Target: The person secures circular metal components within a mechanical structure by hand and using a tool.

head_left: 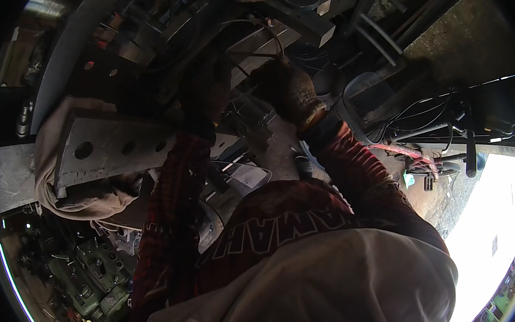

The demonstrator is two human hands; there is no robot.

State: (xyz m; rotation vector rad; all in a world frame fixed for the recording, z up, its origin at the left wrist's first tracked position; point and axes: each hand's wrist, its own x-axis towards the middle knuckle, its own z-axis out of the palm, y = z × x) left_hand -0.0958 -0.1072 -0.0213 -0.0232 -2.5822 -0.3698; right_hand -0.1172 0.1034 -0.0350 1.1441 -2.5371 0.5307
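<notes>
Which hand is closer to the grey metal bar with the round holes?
The left hand. It is up in the dark just above the bar's right end. The gloved right hand is farther right, among wires and metal parts.

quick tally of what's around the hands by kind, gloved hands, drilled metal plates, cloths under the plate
gloved hands: 2 (left hand, right hand)
drilled metal plate: 1
cloth under it: 1
total: 4
</notes>
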